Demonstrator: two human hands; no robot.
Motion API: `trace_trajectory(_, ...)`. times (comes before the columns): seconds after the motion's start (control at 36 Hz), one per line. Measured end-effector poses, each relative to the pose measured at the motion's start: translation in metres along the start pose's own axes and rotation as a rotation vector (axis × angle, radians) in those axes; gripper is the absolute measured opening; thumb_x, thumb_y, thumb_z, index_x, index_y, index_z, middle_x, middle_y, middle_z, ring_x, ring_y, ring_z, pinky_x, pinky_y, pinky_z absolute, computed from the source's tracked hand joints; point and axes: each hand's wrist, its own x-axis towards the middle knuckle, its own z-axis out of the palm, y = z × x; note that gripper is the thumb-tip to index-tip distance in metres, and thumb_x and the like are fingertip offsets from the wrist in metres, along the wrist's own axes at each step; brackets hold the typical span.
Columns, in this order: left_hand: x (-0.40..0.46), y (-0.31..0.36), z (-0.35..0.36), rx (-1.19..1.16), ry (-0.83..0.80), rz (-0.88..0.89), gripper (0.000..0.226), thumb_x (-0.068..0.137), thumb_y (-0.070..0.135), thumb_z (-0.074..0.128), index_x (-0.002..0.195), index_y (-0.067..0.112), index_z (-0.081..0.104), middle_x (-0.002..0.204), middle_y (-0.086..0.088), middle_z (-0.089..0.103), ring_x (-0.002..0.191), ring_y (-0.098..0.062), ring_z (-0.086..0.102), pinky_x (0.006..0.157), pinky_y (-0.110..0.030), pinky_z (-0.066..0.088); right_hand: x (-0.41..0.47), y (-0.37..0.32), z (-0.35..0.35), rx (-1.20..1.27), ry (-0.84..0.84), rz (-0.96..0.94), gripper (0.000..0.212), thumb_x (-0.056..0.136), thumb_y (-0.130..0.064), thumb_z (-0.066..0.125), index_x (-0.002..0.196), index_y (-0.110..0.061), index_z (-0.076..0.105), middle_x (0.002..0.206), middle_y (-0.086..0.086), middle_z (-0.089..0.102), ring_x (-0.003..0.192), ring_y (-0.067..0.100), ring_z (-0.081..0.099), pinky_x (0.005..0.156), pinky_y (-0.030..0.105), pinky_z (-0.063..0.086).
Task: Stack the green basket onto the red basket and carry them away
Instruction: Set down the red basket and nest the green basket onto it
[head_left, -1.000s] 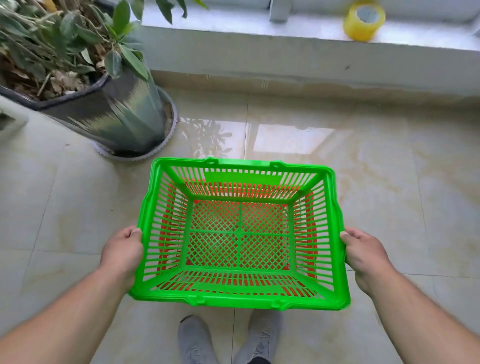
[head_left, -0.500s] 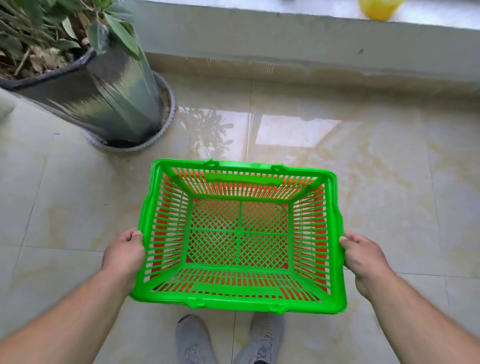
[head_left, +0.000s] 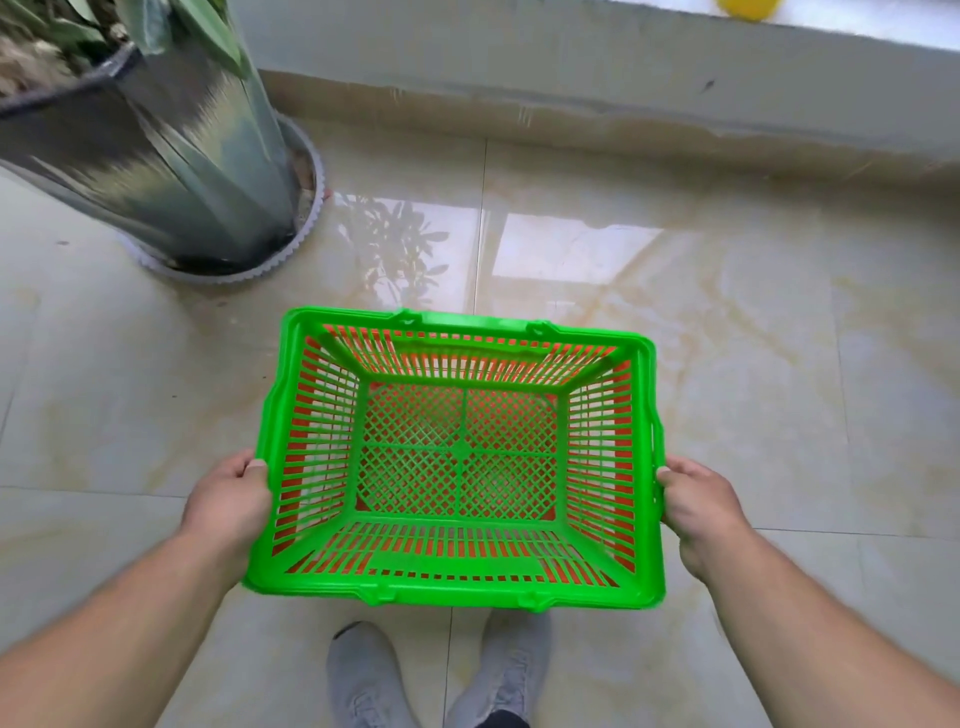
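Observation:
The green basket (head_left: 457, 584) sits nested inside the red basket (head_left: 602, 457), whose orange-red walls show only through the green slats. Both are held above the tiled floor, in front of my body. My left hand (head_left: 228, 506) grips the left rim of the stack, thumb on top. My right hand (head_left: 698, 506) grips the right rim the same way. The stack tilts slightly, with the near edge lower.
A large dark plant pot (head_left: 156, 156) on a white saucer stands at the far left. A low grey ledge (head_left: 571, 67) runs along the back, with a yellow tape roll (head_left: 748, 6) on it. My grey shoes (head_left: 363, 675) are below the baskets on the glossy tiles.
The view has shifted so the pot and ledge sit higher in frame. Both hands keep their grip on the basket stack, which stays in front of me.

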Motion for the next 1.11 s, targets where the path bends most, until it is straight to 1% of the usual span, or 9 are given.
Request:
trace_trajectory(0.11,0.000,0.001,0.002,0.001,-0.040,-0.029,0.032,0.110,0.019,0.042,0.092,0.012,0.068,0.099,-0.017,0.075,0.090,-0.035,0.070,0.087,-0.045,0.054,0.000,0.001,0.002,0.016,-0.009,0.000,0.033,0.097,0.003,0.047,0.120,-0.012,0.065,0.097,0.010,0.073,0.083,0.024,0.067,0.092,0.044,0.054)
trace_trajectory(0.19,-0.001,0.003,0.004,-0.002,-0.080,-0.039,0.031,0.111,0.019,0.041,0.095,0.014,0.068,0.098,-0.015,0.075,0.085,-0.030,0.070,0.077,-0.038,0.052,-0.001,0.003,0.003,0.012,-0.027,-0.003,0.027,0.098,0.003,0.047,0.108,-0.013,0.066,0.088,0.005,0.072,0.077,0.020,0.066,0.079,0.037,0.054)
trace_trajectory(0.28,-0.002,0.004,0.004,-0.014,-0.116,-0.054,0.031,0.111,0.019,0.040,0.097,0.015,0.067,0.096,-0.012,0.075,0.085,-0.028,0.070,0.071,-0.035,0.049,-0.001,0.007,0.004,-0.003,-0.051,-0.016,0.025,0.099,0.001,0.048,0.106,-0.008,0.070,0.089,0.009,0.074,0.074,0.021,0.066,0.066,0.030,0.051)
trace_trajectory(0.56,-0.004,0.003,0.008,-0.039,-0.179,-0.107,0.027,0.110,0.012,0.042,0.127,0.009,0.064,0.116,-0.017,0.074,0.090,-0.022,0.069,0.077,-0.032,0.047,0.000,0.015,0.003,-0.056,-0.076,-0.044,0.027,0.101,-0.002,0.049,0.121,-0.004,0.068,0.110,0.015,0.075,0.077,0.011,0.066,0.061,0.023,0.046)
trace_trajectory(0.64,-0.009,0.007,0.007,-0.028,-0.159,-0.111,0.035,0.110,0.012,0.045,0.143,0.007,0.057,0.135,-0.018,0.068,0.106,-0.026,0.066,0.095,-0.036,0.043,-0.002,0.014,0.002,-0.095,-0.062,-0.047,0.034,0.101,-0.006,0.052,0.133,-0.003,0.060,0.126,0.013,0.069,0.098,0.017,0.068,0.078,0.025,0.050)
trace_trajectory(0.72,-0.014,0.013,0.003,0.016,-0.104,-0.101,0.052,0.109,0.014,0.048,0.159,0.007,0.037,0.160,-0.015,0.049,0.142,-0.032,0.050,0.116,-0.040,0.035,-0.007,0.011,0.001,-0.136,-0.022,-0.070,0.050,0.100,-0.011,0.055,0.148,-0.001,0.046,0.149,0.010,0.053,0.133,0.024,0.054,0.099,0.026,0.037)
trace_trajectory(0.86,-0.024,0.018,-0.002,0.024,-0.096,-0.099,0.055,0.108,0.013,0.049,0.161,0.005,0.033,0.166,-0.016,0.040,0.150,-0.032,0.041,0.120,-0.039,0.030,-0.017,0.006,0.002,-0.169,0.035,-0.127,0.046,0.100,-0.012,0.055,0.145,-0.001,0.051,0.143,0.010,0.059,0.128,0.023,0.057,0.097,0.025,0.036)
trace_trajectory(0.97,-0.028,0.018,-0.006,0.011,-0.090,-0.101,0.056,0.108,0.011,0.048,0.161,0.004,0.032,0.165,-0.017,0.040,0.150,-0.031,0.042,0.119,-0.038,0.030,-0.025,0.000,0.009,-0.201,0.015,-0.186,0.028,0.099,-0.007,0.053,0.125,-0.003,0.064,0.114,0.006,0.072,0.104,0.021,0.065,0.097,0.033,0.048)
trace_trajectory(1.11,-0.038,0.019,-0.009,-0.009,-0.069,-0.095,0.054,0.109,0.012,0.047,0.161,0.004,0.033,0.165,-0.016,0.040,0.150,-0.030,0.041,0.116,-0.035,0.031,-0.032,-0.010,0.022,-0.230,-0.036,-0.237,0.042,0.098,-0.013,0.058,0.138,-0.004,0.059,0.131,0.010,0.067,0.119,0.025,0.064,0.110,0.046,0.046)
